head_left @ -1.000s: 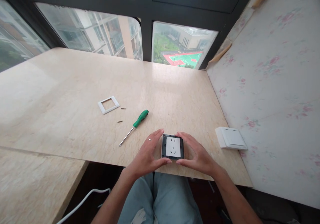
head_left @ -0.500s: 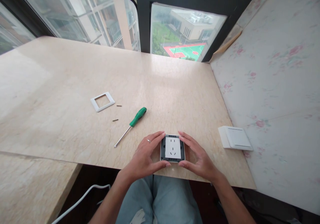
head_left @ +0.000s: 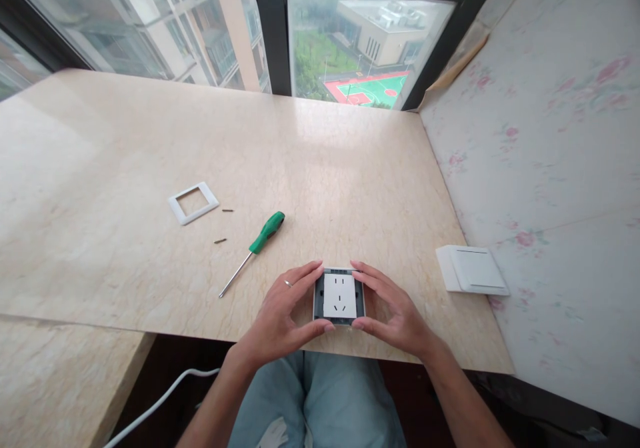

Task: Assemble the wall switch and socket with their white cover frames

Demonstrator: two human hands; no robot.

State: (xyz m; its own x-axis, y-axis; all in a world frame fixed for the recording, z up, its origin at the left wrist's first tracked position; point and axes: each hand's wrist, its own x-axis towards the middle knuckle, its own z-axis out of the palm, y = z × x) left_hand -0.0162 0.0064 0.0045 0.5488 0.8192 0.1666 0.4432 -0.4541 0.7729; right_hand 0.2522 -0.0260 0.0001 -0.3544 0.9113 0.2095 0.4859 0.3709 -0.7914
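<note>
A wall socket (head_left: 340, 296) with a white slotted face and a dark grey surround sits near the front edge of the table. My left hand (head_left: 285, 305) grips its left side, fingertips at the far corner and thumb at the near one. On the opposite side my right hand (head_left: 393, 308) holds it the same way. To the left lies a screwdriver (head_left: 267, 233) with a green handle, its shaft pointing toward me. Two small screws (head_left: 227, 210) rest beyond it, close to a white square cover frame (head_left: 194, 203).
A white switch (head_left: 473, 270) on a box stands at the right by the flowered wall (head_left: 565, 188). Windows (head_left: 370, 41) border the table (head_left: 350, 168) at the back. A white cable (head_left: 165, 398) hangs below the front edge at the left.
The view has shifted slightly, so most things appear a little further left. Both hands keep the same hold on the socket.
</note>
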